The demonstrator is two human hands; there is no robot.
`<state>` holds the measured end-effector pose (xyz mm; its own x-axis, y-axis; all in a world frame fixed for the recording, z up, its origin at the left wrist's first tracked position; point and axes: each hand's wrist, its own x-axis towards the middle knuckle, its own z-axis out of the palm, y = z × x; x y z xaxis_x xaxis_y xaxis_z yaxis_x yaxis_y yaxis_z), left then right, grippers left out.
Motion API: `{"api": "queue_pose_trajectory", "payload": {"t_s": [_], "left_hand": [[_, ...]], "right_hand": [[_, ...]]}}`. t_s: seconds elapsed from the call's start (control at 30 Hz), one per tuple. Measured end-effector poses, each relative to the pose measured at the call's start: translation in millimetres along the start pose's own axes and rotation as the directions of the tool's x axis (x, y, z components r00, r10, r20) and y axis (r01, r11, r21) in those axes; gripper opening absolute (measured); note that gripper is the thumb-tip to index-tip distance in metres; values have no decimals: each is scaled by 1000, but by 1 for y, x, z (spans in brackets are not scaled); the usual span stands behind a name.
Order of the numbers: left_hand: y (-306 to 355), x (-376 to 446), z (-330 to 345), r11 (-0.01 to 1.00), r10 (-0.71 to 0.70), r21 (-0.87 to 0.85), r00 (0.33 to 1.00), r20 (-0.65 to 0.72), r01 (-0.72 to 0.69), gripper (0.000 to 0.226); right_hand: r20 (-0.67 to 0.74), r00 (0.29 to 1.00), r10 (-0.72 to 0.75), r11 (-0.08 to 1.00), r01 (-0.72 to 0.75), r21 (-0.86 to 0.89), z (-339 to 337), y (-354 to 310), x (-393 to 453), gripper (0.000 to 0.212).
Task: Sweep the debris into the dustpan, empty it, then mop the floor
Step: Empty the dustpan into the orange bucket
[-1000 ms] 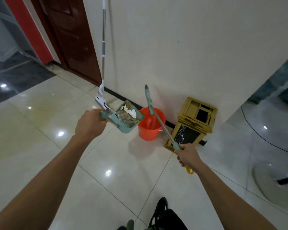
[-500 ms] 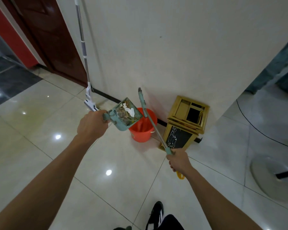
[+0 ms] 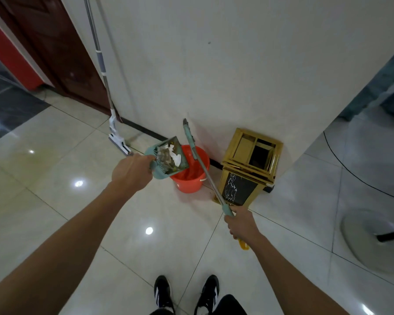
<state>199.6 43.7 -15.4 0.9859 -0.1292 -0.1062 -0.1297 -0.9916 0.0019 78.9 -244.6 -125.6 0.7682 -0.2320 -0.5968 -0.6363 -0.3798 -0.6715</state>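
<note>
The left hand (image 3: 132, 172) has its fingers wrapped around the short handle of the teal plastic dustpan (image 3: 167, 159), which rides just beyond them over the orange plastic bucket (image 3: 191, 176), loaded with crumpled paper and dusty debris (image 3: 171, 155). Light and rigid, it likely spills if tipped early. The right hand (image 3: 241, 225) has its fingers closed on the thin metal broom handle (image 3: 203, 169), a stiff, slim pole.

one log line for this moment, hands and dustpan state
phase: emptying not done | left hand: holds loaded dustpan over orange bucket | right hand: holds broom | mop: leaning on wall
</note>
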Motion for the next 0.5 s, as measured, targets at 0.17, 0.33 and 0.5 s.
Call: {"api": "queue_pose_trajectory", "payload": {"t_s": [0.17, 0.33, 0.5], "left_hand": [[8, 16, -4, 990, 87, 107, 995, 53, -93, 25], [17, 30, -11, 978, 123, 160, 989, 87, -136, 21], [23, 35, -9, 961, 170, 200, 979, 116, -190, 25]], "right_hand": [[-3, 1000, 1, 1000, -1, -7, -2, -2, 2, 27], [-17, 1000, 21, 1000, -21, 8, 2, -4, 3, 40], [-27, 999, 31, 999, -31, 31, 4, -5, 4, 44]]}}
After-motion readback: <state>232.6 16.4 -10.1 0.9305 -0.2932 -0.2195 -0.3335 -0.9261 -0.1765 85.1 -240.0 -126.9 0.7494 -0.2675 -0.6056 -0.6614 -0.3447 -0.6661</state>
